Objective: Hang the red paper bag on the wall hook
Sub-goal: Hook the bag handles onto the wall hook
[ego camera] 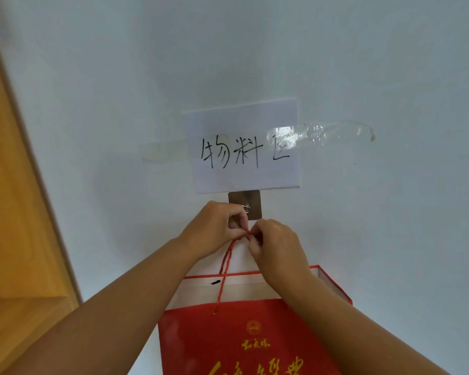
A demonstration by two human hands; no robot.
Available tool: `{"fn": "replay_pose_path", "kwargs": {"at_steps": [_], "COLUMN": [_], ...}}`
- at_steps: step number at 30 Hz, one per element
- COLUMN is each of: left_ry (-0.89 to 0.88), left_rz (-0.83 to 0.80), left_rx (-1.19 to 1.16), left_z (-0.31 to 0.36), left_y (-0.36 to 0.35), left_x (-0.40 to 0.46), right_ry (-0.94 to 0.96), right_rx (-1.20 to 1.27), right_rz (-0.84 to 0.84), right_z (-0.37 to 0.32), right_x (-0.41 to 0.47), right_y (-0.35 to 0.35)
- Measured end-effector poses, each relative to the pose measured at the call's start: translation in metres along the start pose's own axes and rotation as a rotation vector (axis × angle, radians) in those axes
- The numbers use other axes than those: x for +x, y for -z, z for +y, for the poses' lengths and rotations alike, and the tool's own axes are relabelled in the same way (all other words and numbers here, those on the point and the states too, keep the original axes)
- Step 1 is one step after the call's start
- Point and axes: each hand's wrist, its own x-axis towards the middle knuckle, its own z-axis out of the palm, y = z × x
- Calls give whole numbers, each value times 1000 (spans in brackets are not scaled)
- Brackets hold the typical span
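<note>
The red paper bag (pixel 228 336) with gold lettering hangs against the white wall, its mouth open and white inside. Its twisted red cord handle (pixel 224 272) runs up to my two hands. My left hand (pixel 214 226) and my right hand (pixel 275 246) both pinch the top of the cord between thumb and fingers, fingertips almost touching. They are just below the wall hook (pixel 251 203), a brown adhesive square with a small metal hook, partly covered by my left fingers. The cord is below the hook, apart from it.
A white paper sign (pixel 245 147) with handwritten black characters is taped to the wall right above the hook, with clear tape (pixel 333 133) stretching right. A wooden door frame (pixel 14 212) runs along the left edge.
</note>
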Motion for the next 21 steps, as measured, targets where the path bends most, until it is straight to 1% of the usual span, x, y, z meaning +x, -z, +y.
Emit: {"fn": "replay_pose_path", "kwargs": {"at_steps": [3,7,13,17,21], "left_ry": [30,40,45,44,86], "left_rz": [9,41,64,68,109], "left_rx": [-55,-92,-132,-100,8], "left_z": [-2,-6,-13,-14,-13], "left_y": [2,3,3,-1,-18], "left_x": [-3,-9,-14,-18,-30], "right_ry": [62,162,224,234,238], "right_rx": [13,-52,-101,-159,-167], "right_rz": [-1,1,22,-15,-35], "right_z": [2,-2,0,9,16], "right_x": [13,29,35,29,12], "right_y": [3,8,9,2,-7]}}
